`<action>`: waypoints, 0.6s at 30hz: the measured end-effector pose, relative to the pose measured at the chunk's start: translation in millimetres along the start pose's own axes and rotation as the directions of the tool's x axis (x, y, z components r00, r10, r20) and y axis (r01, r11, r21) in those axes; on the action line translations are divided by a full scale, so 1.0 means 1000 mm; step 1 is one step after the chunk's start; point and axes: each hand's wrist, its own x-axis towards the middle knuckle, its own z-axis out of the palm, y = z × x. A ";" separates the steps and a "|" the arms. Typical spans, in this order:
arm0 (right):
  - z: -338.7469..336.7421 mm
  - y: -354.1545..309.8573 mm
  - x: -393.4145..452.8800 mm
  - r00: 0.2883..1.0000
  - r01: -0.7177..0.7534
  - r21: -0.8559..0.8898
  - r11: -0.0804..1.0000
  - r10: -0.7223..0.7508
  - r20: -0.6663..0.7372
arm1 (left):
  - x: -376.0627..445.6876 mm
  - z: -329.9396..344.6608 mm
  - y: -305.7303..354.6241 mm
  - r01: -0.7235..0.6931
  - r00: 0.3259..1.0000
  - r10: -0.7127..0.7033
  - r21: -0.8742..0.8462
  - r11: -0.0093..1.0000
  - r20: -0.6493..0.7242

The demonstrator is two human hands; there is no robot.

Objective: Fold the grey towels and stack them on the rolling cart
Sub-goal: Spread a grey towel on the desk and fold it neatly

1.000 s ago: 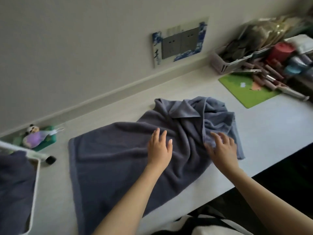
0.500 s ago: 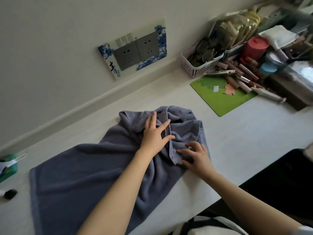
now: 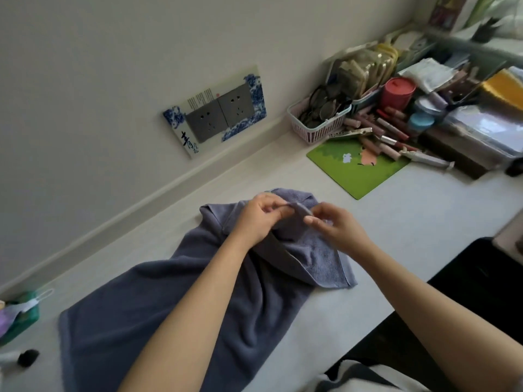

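Observation:
A grey towel [image 3: 158, 312] lies rumpled across the white table [image 3: 410, 222], its far right end bunched and partly turned over. My left hand [image 3: 257, 219] pinches a raised fold of that end between thumb and fingers. My right hand [image 3: 336, 227] pinches the same fold just to the right, the two hands almost touching. The rolling cart is out of view.
A green mat [image 3: 359, 168] lies at the far right, with a pink basket [image 3: 319, 123], a red jar [image 3: 397, 93] and cluttered tubes behind it. A socket panel [image 3: 218, 114] leans on the wall. A green object [image 3: 19, 318] sits at the left edge.
Both hands rose off the flat towel and came together at its far end, pinching up a fold. The view swung right, so the cart left the frame.

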 end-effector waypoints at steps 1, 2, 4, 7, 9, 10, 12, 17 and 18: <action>-0.002 -0.005 0.002 1.000 0.001 -0.013 1.000 -0.001 0.012 | 0.002 -0.005 0.013 0.002 0.999 -0.004 -0.054 0.999 -0.035; -0.005 -0.009 0.002 0.999 -0.007 -0.028 1.000 0.008 0.032 | 0.004 -0.010 0.026 -0.008 0.999 0.002 -0.108 0.994 -0.055; -0.011 -0.016 0.002 0.994 -0.071 -0.039 0.997 0.074 0.077 | 0.008 -0.022 0.047 -0.045 0.996 0.030 -0.178 0.983 -0.084; -0.025 -0.030 -0.004 0.990 -0.135 -0.057 0.989 0.137 0.029 | 0.014 -0.037 0.074 -0.115 0.985 0.082 -0.222 0.968 -0.151; -0.037 -0.033 -0.009 0.986 -0.159 -0.033 0.987 0.160 0.036 | 0.019 -0.041 0.086 -0.131 0.980 0.085 -0.267 0.955 -0.178; -0.043 -0.034 -0.014 0.983 -0.169 -0.026 0.985 0.170 0.063 | 0.019 -0.041 0.093 -0.136 0.981 0.084 -0.307 0.942 -0.178; -0.051 -0.035 -0.021 0.969 -0.193 -0.063 0.979 0.201 0.142 | 0.022 -0.038 0.105 -0.141 0.982 0.082 -0.376 0.916 -0.169; -0.069 -0.038 -0.031 0.945 -0.286 0.204 0.936 0.241 0.220 | 0.039 -0.019 0.125 -0.135 0.988 0.079 -0.511 0.849 -0.130; -0.074 -0.039 -0.033 0.945 -0.310 0.327 0.892 0.254 0.204 | 0.043 -0.014 0.128 -0.126 0.991 0.078 -0.526 0.841 -0.113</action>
